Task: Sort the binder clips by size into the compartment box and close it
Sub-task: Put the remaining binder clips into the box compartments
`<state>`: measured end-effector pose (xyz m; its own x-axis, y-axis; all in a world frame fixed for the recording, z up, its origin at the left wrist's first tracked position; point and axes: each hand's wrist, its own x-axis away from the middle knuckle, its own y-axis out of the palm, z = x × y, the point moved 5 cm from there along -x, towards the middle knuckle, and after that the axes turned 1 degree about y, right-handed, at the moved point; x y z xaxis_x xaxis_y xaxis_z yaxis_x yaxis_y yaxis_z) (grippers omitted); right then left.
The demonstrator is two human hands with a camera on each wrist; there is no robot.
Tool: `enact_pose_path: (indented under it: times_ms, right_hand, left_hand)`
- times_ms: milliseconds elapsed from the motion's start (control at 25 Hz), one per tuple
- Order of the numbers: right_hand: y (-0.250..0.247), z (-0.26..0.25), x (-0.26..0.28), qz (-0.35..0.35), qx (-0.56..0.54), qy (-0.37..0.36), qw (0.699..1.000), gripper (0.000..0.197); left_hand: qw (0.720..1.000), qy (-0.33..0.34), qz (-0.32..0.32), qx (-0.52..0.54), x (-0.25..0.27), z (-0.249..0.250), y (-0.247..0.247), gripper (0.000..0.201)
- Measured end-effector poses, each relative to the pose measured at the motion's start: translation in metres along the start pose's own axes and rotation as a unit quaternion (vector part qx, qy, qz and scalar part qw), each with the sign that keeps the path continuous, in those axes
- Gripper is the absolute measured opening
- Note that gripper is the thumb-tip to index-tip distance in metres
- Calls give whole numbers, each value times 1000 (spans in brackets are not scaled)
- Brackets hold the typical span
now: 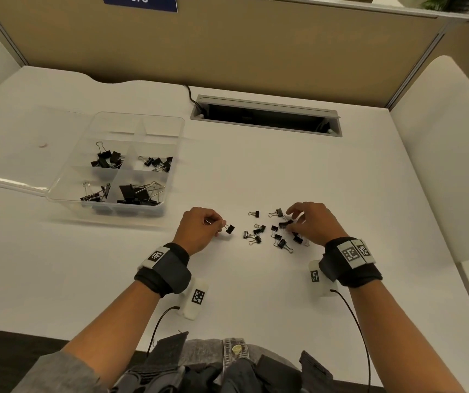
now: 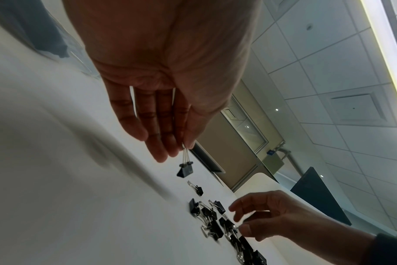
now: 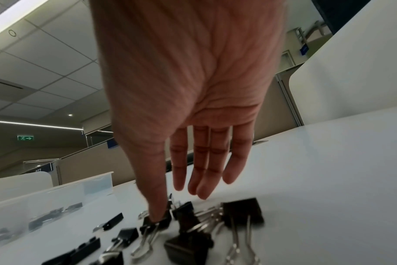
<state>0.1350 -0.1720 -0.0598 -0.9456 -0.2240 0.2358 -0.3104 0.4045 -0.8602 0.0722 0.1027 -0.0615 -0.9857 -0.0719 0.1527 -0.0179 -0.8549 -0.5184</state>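
Observation:
My left hand [image 1: 222,225] pinches the wire handles of a small black binder clip [image 1: 229,228], which hangs just above the white table; in the left wrist view this clip [image 2: 185,171] dangles from my fingertips [image 2: 186,145]. Several loose black clips [image 1: 267,232] lie scattered to its right. My right hand [image 1: 294,218] hovers over them with fingers spread and relaxed, and its thumb [image 3: 156,206] touches one clip [image 3: 155,224] in the pile. The clear compartment box [image 1: 142,115] stands at the left with clips in four compartments. Its two far compartments hold nothing.
The box's clear lid [image 1: 15,154] lies open flat to the left. A grey cable slot [image 1: 266,116] is set into the table at the back, with a black cable [image 1: 190,95] beside it. A tan partition stands behind and a white panel [image 1: 440,165] on the right.

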Motion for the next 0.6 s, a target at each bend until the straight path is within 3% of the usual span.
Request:
enact_pose_path:
  times_ms: [320,600]
  right_hand:
    - [10,-28,-18,-14,111,-34,993,26]
    - [1,-34,-17,-6,61,-26,998,10]
  left_hand:
    - [1000,1,4,12,2,6,-3,11]
    - [997,-12,-1,78,5,8,-11,6]
